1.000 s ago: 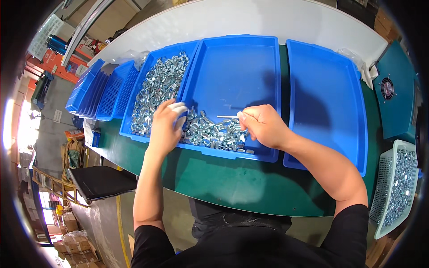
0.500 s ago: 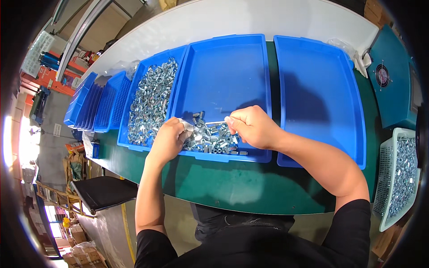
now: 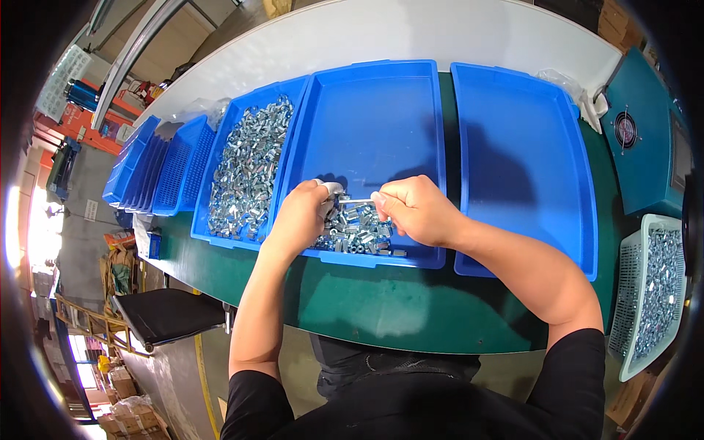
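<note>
My right hand (image 3: 419, 210) pinches a thin metal rod (image 3: 358, 201) that points left, roughly level, above a pile of shiny long hex nuts (image 3: 357, 233). My left hand (image 3: 302, 214) is closed at the rod's left end, with white coverings on its fingertips. What sits between those left fingers is hidden. The pile lies in the near part of the middle blue tray (image 3: 367, 110), partly under my hands.
A blue tray (image 3: 299, 92) full of similar nuts stands at left, beside stacked blue baskets (image 3: 180, 165). Another blue tray (image 3: 524, 125) is at right. Beyond it are a teal machine (image 3: 649, 139) with a fan and a pale green basket (image 3: 632, 293) of metal parts.
My left hand has moved right and slightly up, closer to my right hand and over the rod's left end. My right hand has hardly moved and keeps its pinch on the rod.
</note>
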`<state>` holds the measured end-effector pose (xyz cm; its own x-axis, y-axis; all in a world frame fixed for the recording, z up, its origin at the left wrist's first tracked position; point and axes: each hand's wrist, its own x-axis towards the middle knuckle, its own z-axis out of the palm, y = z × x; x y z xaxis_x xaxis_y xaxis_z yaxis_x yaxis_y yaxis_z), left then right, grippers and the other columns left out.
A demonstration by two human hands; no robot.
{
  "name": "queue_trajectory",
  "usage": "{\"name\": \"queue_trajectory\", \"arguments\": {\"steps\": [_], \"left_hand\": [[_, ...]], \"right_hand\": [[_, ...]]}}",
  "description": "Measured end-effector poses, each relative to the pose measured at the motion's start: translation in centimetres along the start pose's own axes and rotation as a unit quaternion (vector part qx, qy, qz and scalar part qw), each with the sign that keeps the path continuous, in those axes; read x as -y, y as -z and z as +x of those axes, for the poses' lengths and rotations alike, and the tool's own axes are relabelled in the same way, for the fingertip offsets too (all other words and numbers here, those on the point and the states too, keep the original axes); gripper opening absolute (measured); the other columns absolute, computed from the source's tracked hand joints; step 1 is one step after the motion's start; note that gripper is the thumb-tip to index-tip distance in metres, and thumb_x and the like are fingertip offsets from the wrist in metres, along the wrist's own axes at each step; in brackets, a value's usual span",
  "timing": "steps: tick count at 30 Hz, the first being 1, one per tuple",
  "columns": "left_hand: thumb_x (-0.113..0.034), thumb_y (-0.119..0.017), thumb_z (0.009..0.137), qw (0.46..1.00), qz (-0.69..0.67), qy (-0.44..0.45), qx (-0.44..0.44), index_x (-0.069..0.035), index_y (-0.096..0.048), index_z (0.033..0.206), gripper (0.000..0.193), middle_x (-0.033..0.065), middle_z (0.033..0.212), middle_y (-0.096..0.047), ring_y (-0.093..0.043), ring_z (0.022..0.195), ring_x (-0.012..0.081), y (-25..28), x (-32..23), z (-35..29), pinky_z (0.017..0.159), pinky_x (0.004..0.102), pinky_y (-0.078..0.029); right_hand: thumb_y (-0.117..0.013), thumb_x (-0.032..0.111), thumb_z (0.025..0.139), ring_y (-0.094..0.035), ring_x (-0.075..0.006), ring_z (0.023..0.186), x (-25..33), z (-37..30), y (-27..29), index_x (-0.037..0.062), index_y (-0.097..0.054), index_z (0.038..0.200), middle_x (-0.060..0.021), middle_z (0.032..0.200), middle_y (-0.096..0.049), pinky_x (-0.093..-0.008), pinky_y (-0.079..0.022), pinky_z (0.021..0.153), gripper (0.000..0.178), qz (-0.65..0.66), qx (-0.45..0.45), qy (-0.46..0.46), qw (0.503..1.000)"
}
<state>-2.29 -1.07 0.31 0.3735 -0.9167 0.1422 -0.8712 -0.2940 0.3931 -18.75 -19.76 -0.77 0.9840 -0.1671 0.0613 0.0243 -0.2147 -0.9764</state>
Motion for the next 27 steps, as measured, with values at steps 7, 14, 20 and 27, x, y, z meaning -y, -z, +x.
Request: {"name": "queue_trajectory", "arguments": {"steps": [7,14,20,27], "left_hand": [[0.008,-0.064,0.086,0.99,-0.094,0.049,-0.091,-0.002,-0.068,0.112,0.029,0.0074,0.087,-0.063,-0.062,0.079,0.0185,0.6,-0.9,-0.8,0.073,0.0298,-0.05],[-0.008,-0.063,0.098,0.729,-0.614,0.207,-0.221,-0.003,-0.065,0.104,0.008,0.0046,0.083,-0.065,-0.062,0.074,0.0129,-2.3,-3.8,-2.6,0.069,0.0242,-0.051],[-0.008,-0.064,0.097,0.721,-0.617,0.211,-0.235,-0.003,-0.062,0.1,0.006,0.0051,0.076,-0.063,-0.062,0.064,0.0124,-3.2,-4.9,-2.6,0.058,0.0225,-0.047],[0.002,-0.065,0.092,0.802,-0.514,0.152,-0.264,-0.001,-0.063,0.103,0.011,0.0072,0.084,-0.067,-0.065,0.071,0.0139,-4.3,-5.0,-2.8,0.063,0.0233,-0.05]], "right_hand": [[-0.052,0.024,0.103,-0.048,-0.0078,0.049,0.4,-0.1,0.2,0.0023,-0.059,0.072,-0.0015,0.052,-0.05,-0.0285,-0.038,0.047,0.038,-0.004,-0.001,0.007,1.0],[-0.052,0.024,0.102,-0.047,-0.0078,0.048,0.4,-0.3,0.0,0.002,-0.06,0.072,-0.0021,0.052,-0.05,-0.0285,-0.038,0.047,0.038,-0.018,-0.01,0.025,0.999],[-0.054,0.018,0.099,-0.048,-0.0138,0.051,0.2,-0.4,-0.1,0.0,-0.062,0.073,-0.0098,0.057,-0.055,-0.0332,-0.039,0.052,0.033,-0.073,-0.009,0.071,0.995],[-0.056,0.015,0.097,-0.05,-0.0199,0.052,0.0,-0.4,-0.2,-0.0014,-0.062,0.074,-0.0136,0.06,-0.057,-0.0365,-0.041,0.054,0.029,-0.066,-0.023,0.077,0.995]]}}
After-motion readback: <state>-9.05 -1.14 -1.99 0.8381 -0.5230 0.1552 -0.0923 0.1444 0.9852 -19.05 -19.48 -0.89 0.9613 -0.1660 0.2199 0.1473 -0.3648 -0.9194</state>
